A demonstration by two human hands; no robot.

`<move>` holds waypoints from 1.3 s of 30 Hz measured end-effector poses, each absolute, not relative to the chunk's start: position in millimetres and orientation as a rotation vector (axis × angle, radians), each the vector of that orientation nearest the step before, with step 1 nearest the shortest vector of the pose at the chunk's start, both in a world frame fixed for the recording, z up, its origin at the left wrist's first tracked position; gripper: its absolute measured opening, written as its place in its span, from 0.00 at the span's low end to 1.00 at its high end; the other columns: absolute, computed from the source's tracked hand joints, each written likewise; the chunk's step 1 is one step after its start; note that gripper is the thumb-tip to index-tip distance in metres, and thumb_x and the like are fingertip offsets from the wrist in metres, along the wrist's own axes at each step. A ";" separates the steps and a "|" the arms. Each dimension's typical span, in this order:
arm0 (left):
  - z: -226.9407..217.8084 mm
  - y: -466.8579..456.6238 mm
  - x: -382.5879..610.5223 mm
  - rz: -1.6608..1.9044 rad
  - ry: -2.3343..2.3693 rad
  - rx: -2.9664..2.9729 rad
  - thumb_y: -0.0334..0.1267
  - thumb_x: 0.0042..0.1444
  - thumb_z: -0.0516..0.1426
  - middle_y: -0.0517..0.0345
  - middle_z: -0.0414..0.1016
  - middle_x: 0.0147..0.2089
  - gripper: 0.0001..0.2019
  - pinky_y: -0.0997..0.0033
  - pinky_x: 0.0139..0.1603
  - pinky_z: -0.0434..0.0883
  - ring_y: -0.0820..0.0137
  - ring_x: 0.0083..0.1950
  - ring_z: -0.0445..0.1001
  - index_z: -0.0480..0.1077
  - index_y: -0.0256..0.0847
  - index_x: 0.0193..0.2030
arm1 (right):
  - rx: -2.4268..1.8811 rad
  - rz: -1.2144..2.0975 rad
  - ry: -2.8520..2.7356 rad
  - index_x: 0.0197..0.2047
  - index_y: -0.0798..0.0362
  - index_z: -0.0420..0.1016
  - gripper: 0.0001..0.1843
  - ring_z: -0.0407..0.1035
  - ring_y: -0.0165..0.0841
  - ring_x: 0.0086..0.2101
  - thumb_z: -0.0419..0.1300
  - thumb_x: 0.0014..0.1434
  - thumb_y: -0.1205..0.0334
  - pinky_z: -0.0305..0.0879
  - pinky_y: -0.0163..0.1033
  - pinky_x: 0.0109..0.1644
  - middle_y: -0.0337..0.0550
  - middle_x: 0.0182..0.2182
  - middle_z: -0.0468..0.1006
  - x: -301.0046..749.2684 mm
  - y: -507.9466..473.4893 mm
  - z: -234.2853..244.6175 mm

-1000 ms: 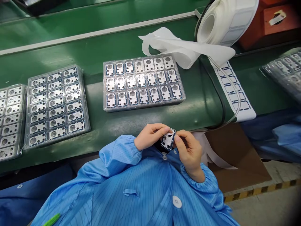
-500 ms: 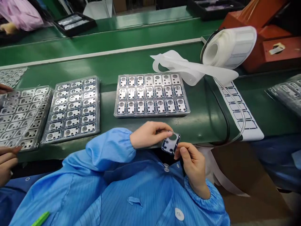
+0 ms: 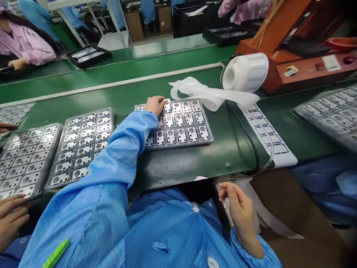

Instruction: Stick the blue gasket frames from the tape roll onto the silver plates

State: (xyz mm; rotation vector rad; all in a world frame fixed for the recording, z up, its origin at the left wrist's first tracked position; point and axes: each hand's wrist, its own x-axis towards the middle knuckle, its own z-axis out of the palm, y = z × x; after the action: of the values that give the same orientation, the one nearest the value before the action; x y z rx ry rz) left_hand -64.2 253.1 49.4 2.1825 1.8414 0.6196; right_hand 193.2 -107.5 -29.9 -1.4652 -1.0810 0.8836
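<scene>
My left hand (image 3: 154, 105) reaches out over the clear tray (image 3: 208, 139) of small metal plates on the green bench. Its fingers are curled down on a plate in the tray's far row, and the plate is mostly hidden under them. My left sleeve covers the tray's left end. My right hand (image 3: 237, 208) hangs low by the bench's near edge, close to my blue coat. Its fingers are loosely bent and apart, with nothing in them.
Two more filled trays (image 3: 83, 145) (image 3: 25, 160) lie to the left, with another person's hands (image 3: 11, 217) at them. A label roll (image 3: 245, 72), its white liner (image 3: 206, 93), a label strip (image 3: 267, 137) and a cable (image 3: 258, 156) lie right. An orange machine (image 3: 301, 69) and trays (image 3: 329, 115) stand further right.
Both hands held one small plate in front of my chest. My left hand has since carried it forward to the tray's far row, and my right hand has let go and dropped.
</scene>
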 end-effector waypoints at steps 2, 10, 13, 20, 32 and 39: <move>45.4 249.5 -63.5 0.598 1.897 2.238 0.40 0.64 0.53 0.44 0.75 0.53 0.17 0.56 0.63 0.61 0.57 0.57 0.67 0.74 0.36 0.55 | -1.501 0.864 -1.037 0.37 0.51 0.78 0.19 0.68 0.28 0.24 0.56 0.66 0.45 0.68 0.32 0.28 0.38 0.23 0.74 200.6 -112.8 -35.2; 52.2 215.0 -72.9 0.319 1.568 2.665 0.35 0.64 0.47 0.47 0.77 0.56 0.19 0.48 0.65 0.60 0.56 0.59 0.66 0.76 0.39 0.53 | -1.651 0.718 -0.718 0.36 0.54 0.77 0.25 0.66 0.29 0.25 0.59 0.60 0.37 0.66 0.35 0.30 0.39 0.23 0.72 244.6 -111.9 -59.1; 72.1 181.5 -77.5 0.368 1.461 2.777 0.41 0.63 0.50 0.44 0.74 0.61 0.20 0.47 0.67 0.59 0.54 0.62 0.66 0.72 0.36 0.57 | -1.678 0.585 -0.524 0.34 0.54 0.75 0.27 0.64 0.28 0.23 0.58 0.58 0.36 0.63 0.35 0.28 0.37 0.22 0.69 278.2 -97.2 -83.9; 106.0 44.4 -71.6 0.459 0.882 2.534 0.44 0.64 0.55 0.59 0.77 0.55 0.16 0.67 0.57 0.72 0.66 0.54 0.76 0.69 0.52 0.58 | -1.831 0.520 -0.296 0.45 0.56 0.72 0.17 0.69 0.29 0.30 0.60 0.64 0.50 0.69 0.37 0.34 0.40 0.34 0.75 365.2 -44.1 -155.5; 9.2 -17.3 28.9 -0.006 0.592 1.857 0.44 0.64 0.54 0.54 0.81 0.51 0.15 0.68 0.56 0.72 0.66 0.52 0.78 0.76 0.43 0.51 | -1.963 1.097 -0.586 0.49 0.57 0.74 0.15 0.74 0.34 0.42 0.61 0.65 0.55 0.74 0.45 0.46 0.44 0.45 0.77 391.2 -40.6 -173.0; -36.7 -13.3 80.5 -0.058 0.617 1.846 0.40 0.62 0.55 0.47 0.79 0.54 0.18 0.62 0.58 0.70 0.61 0.55 0.77 0.72 0.38 0.57 | -1.820 1.189 -0.636 0.38 0.57 0.79 0.21 0.75 0.36 0.36 0.71 0.52 0.47 0.73 0.46 0.45 0.43 0.33 0.81 368.5 -112.6 -138.1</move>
State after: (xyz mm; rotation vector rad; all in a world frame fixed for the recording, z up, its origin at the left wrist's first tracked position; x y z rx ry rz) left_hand 80.5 -13.3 -36.7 1.8460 0.6175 -0.0583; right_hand 368.5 -112.6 -138.1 -1.8198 -0.6356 1.1886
